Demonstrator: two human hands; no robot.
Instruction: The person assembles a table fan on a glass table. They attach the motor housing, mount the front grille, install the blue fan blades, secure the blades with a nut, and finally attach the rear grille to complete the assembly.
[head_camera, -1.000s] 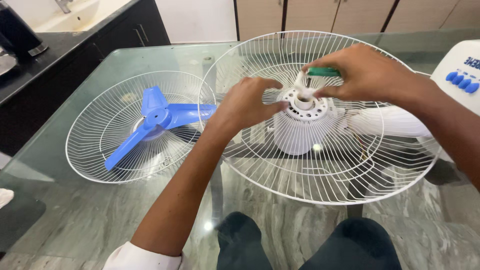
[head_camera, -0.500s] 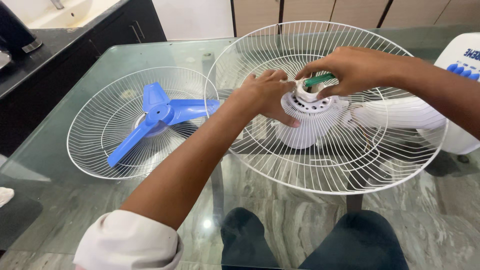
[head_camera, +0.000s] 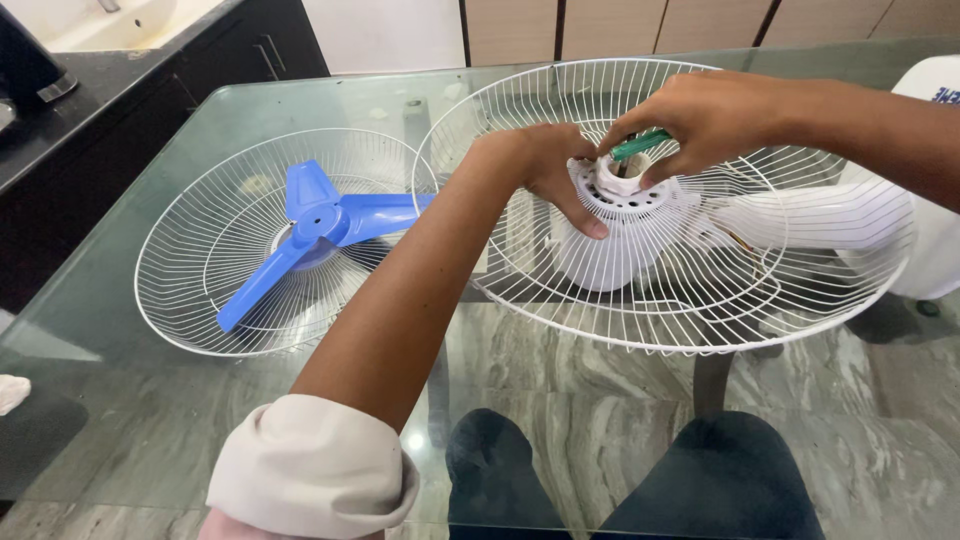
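Green-handled screwdriver (head_camera: 640, 145) in right hand (head_camera: 715, 115) over white fan motor (head_camera: 610, 235)

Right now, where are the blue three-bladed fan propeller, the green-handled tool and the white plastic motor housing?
blue three-bladed fan propeller (head_camera: 318, 222), head view, on its round hub.
green-handled tool (head_camera: 638, 146), head view, on the handle showing below the right hand's fingers.
white plastic motor housing (head_camera: 600, 255), head view, on its ribbed side wall.
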